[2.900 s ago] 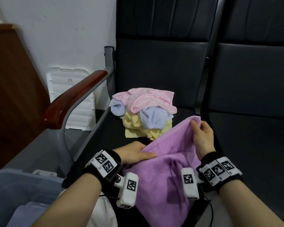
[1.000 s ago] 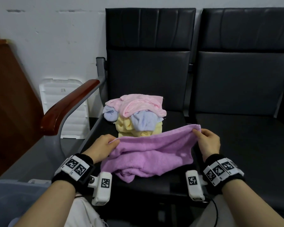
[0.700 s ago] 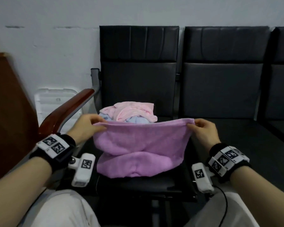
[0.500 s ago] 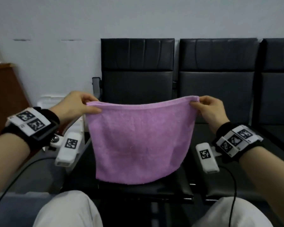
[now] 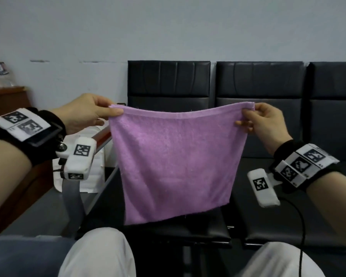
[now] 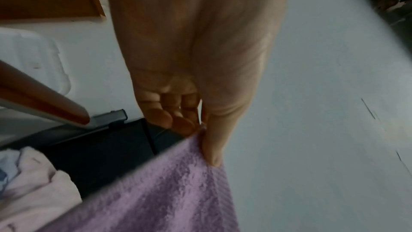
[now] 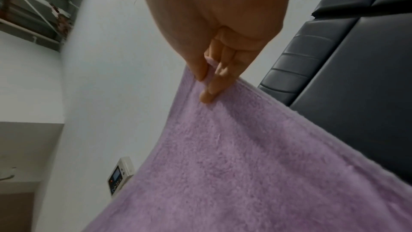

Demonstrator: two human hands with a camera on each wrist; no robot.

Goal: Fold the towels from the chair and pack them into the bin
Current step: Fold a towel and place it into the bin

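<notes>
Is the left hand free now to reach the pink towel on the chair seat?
Probably not yet. The left hand pinches one top corner of the purple towel, and the right hand the other. The pink towel lies close below, but the left hand must let go first.

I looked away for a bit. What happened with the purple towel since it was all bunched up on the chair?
Both hands lifted the purple towel off the chair seat and spread it flat in the air. The left hand and right hand kept pinching its top corners throughout.
</notes>
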